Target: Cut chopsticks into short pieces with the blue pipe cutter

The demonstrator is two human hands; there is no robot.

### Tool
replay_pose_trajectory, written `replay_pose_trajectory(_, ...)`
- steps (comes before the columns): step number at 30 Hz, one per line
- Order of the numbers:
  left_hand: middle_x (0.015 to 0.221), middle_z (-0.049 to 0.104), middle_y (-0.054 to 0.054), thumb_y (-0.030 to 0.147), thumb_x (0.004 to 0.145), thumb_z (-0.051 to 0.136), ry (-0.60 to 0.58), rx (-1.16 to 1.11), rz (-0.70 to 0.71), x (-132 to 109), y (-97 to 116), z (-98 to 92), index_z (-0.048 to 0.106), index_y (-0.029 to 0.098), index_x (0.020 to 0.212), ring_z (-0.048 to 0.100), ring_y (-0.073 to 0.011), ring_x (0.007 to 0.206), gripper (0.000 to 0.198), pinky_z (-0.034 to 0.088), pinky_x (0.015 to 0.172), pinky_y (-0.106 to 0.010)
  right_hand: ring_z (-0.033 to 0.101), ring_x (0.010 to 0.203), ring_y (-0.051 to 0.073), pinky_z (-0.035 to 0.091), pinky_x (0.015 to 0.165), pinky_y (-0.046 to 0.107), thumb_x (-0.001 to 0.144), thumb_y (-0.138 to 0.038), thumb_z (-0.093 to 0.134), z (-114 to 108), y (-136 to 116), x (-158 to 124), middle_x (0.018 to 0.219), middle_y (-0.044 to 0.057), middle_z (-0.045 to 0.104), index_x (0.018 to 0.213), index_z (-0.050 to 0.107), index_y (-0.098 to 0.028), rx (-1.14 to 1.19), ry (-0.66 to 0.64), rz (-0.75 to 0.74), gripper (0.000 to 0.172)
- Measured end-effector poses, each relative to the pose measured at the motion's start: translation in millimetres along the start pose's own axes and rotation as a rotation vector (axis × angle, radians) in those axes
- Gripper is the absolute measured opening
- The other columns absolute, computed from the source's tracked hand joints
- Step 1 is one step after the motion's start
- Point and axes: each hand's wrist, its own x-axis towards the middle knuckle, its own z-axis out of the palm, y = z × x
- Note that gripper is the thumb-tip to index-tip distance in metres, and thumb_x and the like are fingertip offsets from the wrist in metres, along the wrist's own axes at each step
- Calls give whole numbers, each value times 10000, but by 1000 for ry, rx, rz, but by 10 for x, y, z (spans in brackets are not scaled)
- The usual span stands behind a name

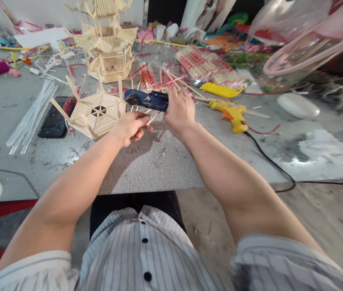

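Note:
My right hand (179,110) is closed round the handles of dark blue cutting pliers (145,99), whose head points left. My left hand (131,127) pinches a thin wooden stick (152,118) that slants up towards the pliers. Just left of both hands lies a hexagonal roof piece (94,115) made of wooden sticks, with sticks poking up from its corners. A taller stick-built pagoda tower (107,40) stands behind it on the grey table (159,161).
A yellow glue gun (230,114) with a black cord lies right of my hands. A black phone (54,121) and clear glue sticks (33,115) lie at the left. Packets of wooden sticks (204,64), a clear plastic bowl (299,44) and craft clutter fill the back.

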Motion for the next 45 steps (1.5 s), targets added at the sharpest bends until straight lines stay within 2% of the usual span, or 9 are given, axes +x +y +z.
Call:
replay_pose_trajectory(6, 946, 704, -79, 317, 900, 471, -82, -43, -26, 0, -5, -65, 609, 186, 1042, 451, -22, 405, 238, 306, 407, -204, 415, 1207, 338, 311, 980, 546, 840, -250, 410, -13, 11, 9, 1100, 106, 573, 1130, 484, -202, -33, 33, -23, 303)
replay_pose_trajectory(14, 875, 709, -97, 177, 839, 539, -137, -104, -45, -19, -8, -61, 634, 144, 1036, 393, -17, 360, 221, 252, 398, -219, 395, 1226, 337, 299, 991, 542, 852, -244, 384, -16, -29, -4, 1125, 110, 554, 1143, 493, -190, -56, 32, -58, 316)
replay_pose_trajectory(19, 850, 700, -82, 174, 841, 551, -136, 3, -45, -10, -28, -34, 627, 131, 906, 341, 8, 345, 109, 218, 382, -203, 352, 1273, 316, 296, 1002, 514, 868, -251, 358, -39, -61, -31, 1266, 115, 477, 1222, 453, -201, -73, 71, -70, 371)
replay_pose_trajectory(23, 830, 693, -66, 160, 850, 533, -75, 5, -11, 14, -46, -23, 593, 131, 893, 316, 14, 334, 79, 203, 368, -197, 336, 1296, 311, 336, 981, 478, 863, -287, 403, -79, -57, -40, 1383, 112, 380, 1245, 438, -229, -33, 108, -11, 389)
replay_pose_trajectory(26, 816, 685, -55, 151, 866, 503, 6, -27, 20, 29, -46, -24, 570, 130, 915, 309, 15, 332, 85, 205, 364, -193, 450, 1205, 286, 393, 936, 455, 866, -298, 416, -65, -12, -13, 1277, 123, 490, 1231, 446, -211, 84, 140, 55, 377)
replay_pose_trajectory(30, 762, 664, -25, 141, 874, 493, 53, -78, 64, 39, -30, -24, 549, 126, 888, 305, 13, 331, 60, 213, 366, -195, 601, 943, 209, 482, 816, 396, 882, -362, 407, 35, 38, 61, 1012, 74, 619, 1127, 514, -200, 369, 152, 108, 312)
replay_pose_trajectory(35, 604, 601, 38, 105, 843, 542, 14, -174, 78, 41, -35, -17, 518, 132, 805, 304, 14, 310, 53, 202, 365, -189, 618, 680, 140, 514, 646, 292, 806, -413, 552, 152, -44, 99, 722, 21, 590, 917, 580, -166, 764, 133, 131, 272)
replay_pose_trajectory(39, 590, 609, 37, 98, 828, 559, -32, -219, 101, 45, -58, -17, 519, 132, 761, 321, 10, 302, 85, 211, 360, -193, 611, 657, 118, 513, 606, 249, 768, -387, 616, 158, -130, 64, 706, 5, 577, 875, 567, -174, 876, 124, 133, 244)
replay_pose_trajectory(45, 736, 682, -1, 164, 839, 569, -63, -231, 80, 62, -82, -31, 547, 130, 772, 371, 12, 316, 79, 257, 360, -195, 633, 749, 131, 520, 639, 238, 778, -365, 618, 109, -178, 40, 735, 3, 586, 926, 554, -184, 850, 114, 193, 243)
